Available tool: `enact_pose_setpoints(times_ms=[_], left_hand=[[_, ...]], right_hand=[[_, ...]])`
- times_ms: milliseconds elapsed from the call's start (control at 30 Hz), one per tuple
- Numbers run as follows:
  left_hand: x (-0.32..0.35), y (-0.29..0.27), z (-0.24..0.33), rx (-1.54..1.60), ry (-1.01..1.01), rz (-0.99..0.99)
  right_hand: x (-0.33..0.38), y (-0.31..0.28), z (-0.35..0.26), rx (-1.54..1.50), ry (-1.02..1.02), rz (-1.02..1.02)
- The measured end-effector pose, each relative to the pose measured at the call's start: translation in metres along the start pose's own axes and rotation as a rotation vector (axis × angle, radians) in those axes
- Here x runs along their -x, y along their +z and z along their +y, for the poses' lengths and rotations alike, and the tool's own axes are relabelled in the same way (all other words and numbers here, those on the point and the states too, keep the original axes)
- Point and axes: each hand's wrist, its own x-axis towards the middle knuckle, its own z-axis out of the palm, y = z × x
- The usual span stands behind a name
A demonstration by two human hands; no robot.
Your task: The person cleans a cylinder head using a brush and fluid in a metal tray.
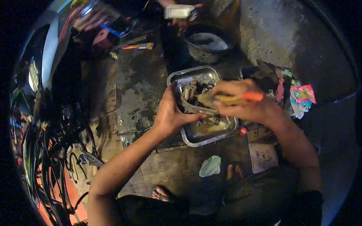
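Left hand (pixel 171 115) grips a greasy metal engine part (pixel 194 98); right hand (pixel 241 101) clasps an orange-handled brush (pixel 230 98), above a steel tray (pixel 211 136) on oil-stained concrete floor (pixel 139 90).

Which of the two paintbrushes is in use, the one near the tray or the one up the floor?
The orange-handled paintbrush, gripped in the right hand over the metal tray. The other paintbrush lies untouched on the floor.

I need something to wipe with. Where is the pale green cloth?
In the head view, the pale green cloth lies on the floor just below the metal tray, beside the person's bare foot.
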Motion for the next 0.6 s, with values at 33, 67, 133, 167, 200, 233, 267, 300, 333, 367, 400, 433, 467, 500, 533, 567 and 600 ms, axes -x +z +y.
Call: enact_pose_setpoints(times_ms=[33, 67, 133, 167, 200, 233, 267, 300, 333, 367, 400, 433, 467, 500, 533, 567, 600], left_hand=[[0.0, 0.0, -0.003, -0.02, 0.013, 0.015], [0.002, 0.0, -0.006, -0.042, 0.027, 0.029], [0.002, 0.0, 0.002, 0.077, 0.025, 0.006], [0.002, -0.002, 0.008, 0.044, 0.038, -0.015], [0.003, -0.005, 0.01, 0.011, 0.052, -0.028], [0.004, -0.006, 0.005, 0.013, 0.052, -0.024], [0.005, -0.007, -0.003, -0.035, 0.041, 0.003], [0.003, -0.005, -0.004, -0.075, 0.037, 0.027], [0.001, -0.003, -0.004, -0.068, 0.042, 0.029], [-0.001, -0.001, -0.003, -0.044, 0.069, 0.025], [-0.001, 0.0, -0.004, -0.028, 0.082, 0.02], [0.001, 0.001, -0.005, -0.027, 0.074, 0.021], [0.002, 0.0, -0.004, -0.058, 0.064, 0.036], [0.003, -0.001, -0.001, -0.089, 0.058, 0.048], [0.004, -0.002, 0.0, -0.088, 0.054, 0.046], [0.005, -0.003, 0.0, -0.105, 0.049, 0.04], [0.004, -0.003, 0.003, -0.116, 0.057, 0.035]], right_hand=[[-0.003, -0.004, -0.005, -0.084, 0.117, -0.005], [-0.009, -0.004, -0.006, -0.091, 0.108, -0.015], [-0.017, -0.007, -0.004, 0.166, -0.092, 0.23], [-0.019, -0.004, -0.003, 0.219, -0.095, 0.32], [-0.019, 0.0, -0.007, 0.222, -0.093, 0.316], [-0.016, 0.006, -0.015, 0.096, -0.032, 0.276], [-0.014, 0.012, -0.023, -0.03, 0.03, 0.234], [-0.009, 0.02, -0.023, -0.043, -0.005, 0.189], [-0.008, 0.021, -0.016, -0.034, -0.005, 0.187], [-0.007, 0.019, -0.008, 0.073, -0.064, 0.214], [-0.009, 0.02, -0.004, 0.165, -0.122, 0.237], [-0.008, 0.014, -0.005, 0.155, -0.147, 0.248], [-0.01, 0.009, -0.008, 0.15, -0.145, 0.243], [-0.013, 0.003, -0.014, 0.162, -0.103, 0.306], [-0.015, 0.003, -0.016, 0.173, -0.06, 0.368], [-0.014, 0.011, -0.018, 0.123, -0.01, 0.365], [-0.011, 0.015, -0.015, 0.135, -0.008, 0.367]])
